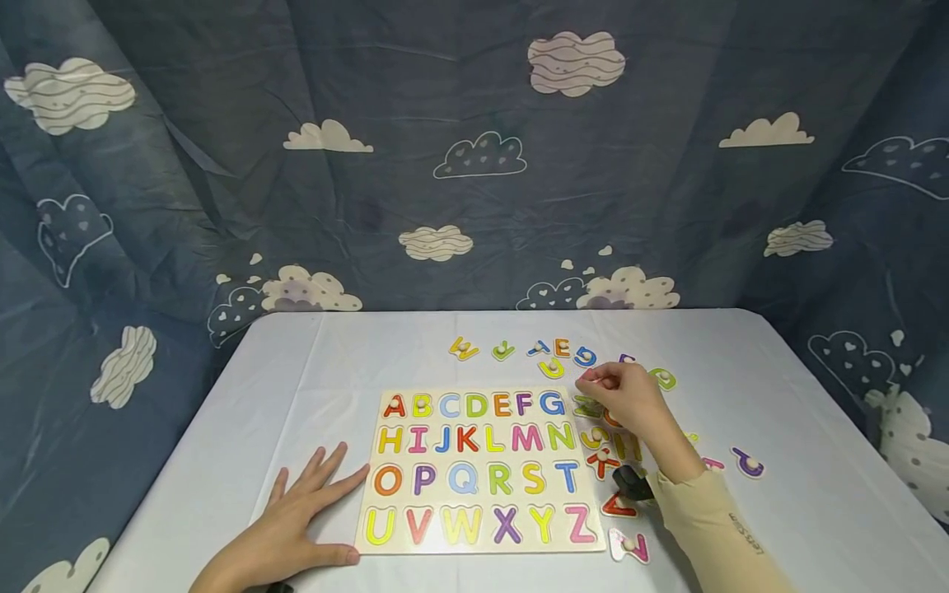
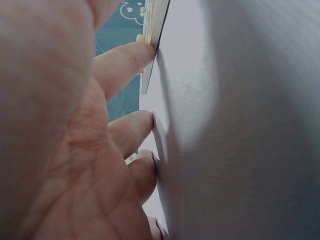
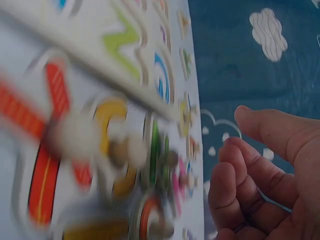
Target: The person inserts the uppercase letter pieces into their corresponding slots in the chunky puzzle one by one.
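A pale alphabet board (image 1: pixel 534 548) with coloured letters A to Z lies mid-table; its A (image 1: pixel 395 406) and B (image 1: pixel 422 406) show small knobs. My left hand (image 1: pixel 292 515) rests at its left side, fingers spread, index fingertip and thumb tip right at the edge. In the left wrist view, the index finger (image 2: pixel 125 65) touches the board's side (image 2: pixel 156 25). My right hand (image 1: pixel 630 399) hovers over loose letters beyond the right edge. Its thumb (image 3: pixel 267 125) and loosely curled fingers stand apart, with nothing between them in the right wrist view. A pink letter (image 3: pixel 180 187) lies near.
Knobbed letters lie scattered right of and behind the board, among them a yellow W (image 1: pixel 463 349), an orange E (image 1: pixel 562 347), a red K (image 1: pixel 602 464) and a purple letter (image 1: pixel 749 464). A dark cloud-patterned cloth (image 1: pixel 371 198) hangs behind the white table (image 1: pixel 311 371).
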`<action>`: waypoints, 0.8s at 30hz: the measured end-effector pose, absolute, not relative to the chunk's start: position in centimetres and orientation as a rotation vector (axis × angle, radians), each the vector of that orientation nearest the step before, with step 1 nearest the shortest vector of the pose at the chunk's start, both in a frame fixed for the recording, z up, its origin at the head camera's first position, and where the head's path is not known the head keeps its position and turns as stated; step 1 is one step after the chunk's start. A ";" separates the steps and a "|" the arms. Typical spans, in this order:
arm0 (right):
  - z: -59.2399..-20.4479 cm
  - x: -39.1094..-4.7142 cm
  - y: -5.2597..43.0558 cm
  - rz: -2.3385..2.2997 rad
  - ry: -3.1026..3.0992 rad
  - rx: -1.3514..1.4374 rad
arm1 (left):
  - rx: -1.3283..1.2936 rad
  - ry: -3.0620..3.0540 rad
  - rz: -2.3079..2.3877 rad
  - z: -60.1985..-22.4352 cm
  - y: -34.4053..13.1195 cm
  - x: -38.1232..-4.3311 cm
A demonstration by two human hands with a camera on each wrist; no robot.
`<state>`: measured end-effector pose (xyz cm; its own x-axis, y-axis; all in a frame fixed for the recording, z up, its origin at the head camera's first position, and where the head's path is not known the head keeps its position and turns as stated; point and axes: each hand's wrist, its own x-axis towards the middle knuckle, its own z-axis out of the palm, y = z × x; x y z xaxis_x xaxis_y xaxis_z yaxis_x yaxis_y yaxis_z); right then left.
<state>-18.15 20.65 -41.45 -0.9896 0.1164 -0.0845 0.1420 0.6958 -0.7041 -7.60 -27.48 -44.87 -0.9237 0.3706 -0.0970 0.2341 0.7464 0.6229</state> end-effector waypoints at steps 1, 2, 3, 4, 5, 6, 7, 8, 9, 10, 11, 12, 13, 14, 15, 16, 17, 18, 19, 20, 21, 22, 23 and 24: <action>-41.5 -17.9 21.1 -1.185 2.865 0.229 | 0.481 2.734 0.932 -44.9 -27.5 -7.6; -41.5 -17.7 21.6 -1.177 2.868 0.242 | 0.482 2.735 0.932 -44.9 -27.5 -7.6; -41.6 -17.6 22.0 -1.165 2.869 0.258 | 0.484 2.737 0.933 -44.9 -27.5 -7.6; -41.6 -17.4 22.5 -1.155 2.870 0.272 | 0.484 2.740 0.933 -44.9 -27.5 -7.5; -41.6 -17.2 22.9 -1.144 2.874 0.283 | 0.485 2.741 0.934 -44.9 -27.5 -7.5; -41.6 -17.0 23.3 -1.137 2.874 0.292 | 0.484 2.742 0.933 -44.9 -27.5 -7.5; -41.7 -16.8 23.8 -1.128 2.876 0.297 | 0.483 2.742 0.932 -44.9 -27.4 -7.5; -41.7 -16.6 24.2 -1.119 2.876 0.303 | 0.482 2.741 0.932 -44.9 -27.4 -7.5; -41.7 -16.4 24.6 -1.112 2.876 0.311 | 0.480 2.741 0.930 -44.9 -27.4 -7.6; -41.7 -16.2 25.0 -1.110 2.872 0.324 | 0.479 2.740 0.930 -44.9 -27.4 -7.6; -41.8 -16.0 25.3 -1.107 2.868 0.336 | 0.478 2.738 0.931 -44.9 -27.4 -7.6; -41.8 -15.8 25.7 -1.102 2.867 0.348 | 0.476 2.736 0.930 -44.9 -27.4 -7.6; -41.9 -15.5 26.0 -1.100 2.867 0.362 | 0.474 2.733 0.931 -44.9 -27.4 -7.6; -41.9 -15.3 26.3 -1.095 2.866 0.379 | 0.471 2.731 0.930 -44.9 -27.4 -7.6; -42.0 -15.1 26.6 -1.091 2.866 0.396 | 0.468 2.729 0.928 -44.9 -27.4 -7.6; -42.1 -14.9 26.9 -1.085 2.867 0.412 | 0.464 2.724 0.927 -44.9 -27.4 -7.6; -42.1 -14.7 27.1 -1.074 2.875 0.422 | 0.460 2.719 0.926 -44.9 -27.3 -7.6; -42.2 -14.6 27.3 -1.067 2.878 0.438 | 0.456 2.714 0.925 -44.8 -27.3 -7.6; -42.3 -14.5 27.5 -1.062 2.878 0.452 | 0.450 2.709 0.923 -44.8 -27.3 -7.6; -42.4 -14.3 27.7 -1.056 2.879 0.463 | 0.443 2.704 0.919 -44.8 -27.3 -7.6; -42.5 -14.2 27.9 -1.049 2.879 0.475 | 0.437 2.699 0.918 -44.8 -27.3 -7.6; -42.6 -14.1 28.0 -1.046 2.876 0.488 | 0.431 2.693 0.919 -44.8 -27.3 -7.7; -42.6 -14.1 28.2 -1.040 2.872 0.500 | 0.427 2.688 0.920 -44.8 -27.3 -7.7; -42.7 -14.0 28.3 -1.035 2.863 0.515 | 0.422 2.686 0.920 -44.8 -27.3 -7.7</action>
